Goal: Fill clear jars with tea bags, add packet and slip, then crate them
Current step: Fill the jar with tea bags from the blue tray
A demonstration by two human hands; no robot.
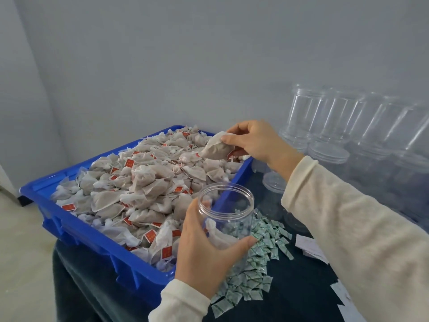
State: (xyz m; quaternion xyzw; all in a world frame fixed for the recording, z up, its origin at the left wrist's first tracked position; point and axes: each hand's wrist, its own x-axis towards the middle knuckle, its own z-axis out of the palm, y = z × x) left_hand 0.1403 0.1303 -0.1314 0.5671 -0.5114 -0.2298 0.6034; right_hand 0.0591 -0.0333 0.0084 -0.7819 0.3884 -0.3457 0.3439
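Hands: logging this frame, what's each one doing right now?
Left hand: grips the open jar.
Right hand: pinches a tea bag over the blue bin.

Blue crate [76, 231] holds beige-white tea bags [148, 182] with red tags; jars [325, 112] are clear; packets [255, 270] are white with green print; surface [301, 287] is dark; sleeves [348, 217] are cream.
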